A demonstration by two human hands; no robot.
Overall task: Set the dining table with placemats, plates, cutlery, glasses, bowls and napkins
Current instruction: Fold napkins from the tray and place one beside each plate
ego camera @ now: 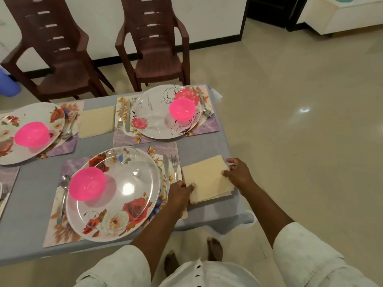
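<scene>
A folded cream napkin (207,179) lies on the grey tablecloth, right of the near placemat (62,220). My left hand (180,193) pinches its left edge, thumb on top. My right hand (238,172) grips its right edge with curled fingers. The near floral plate (124,204) carries a pink bowl (87,183) and an overturned clear glass (124,156). A knife (166,170) and fork (175,164) lie right of the plate, a spoon (63,193) to its left.
Two more settings with plates, pink bowls (182,109) and cutlery stand further back, a second napkin (96,121) between them. Two brown chairs (157,59) stand behind the table. The table's right edge (234,162) is close to my right hand.
</scene>
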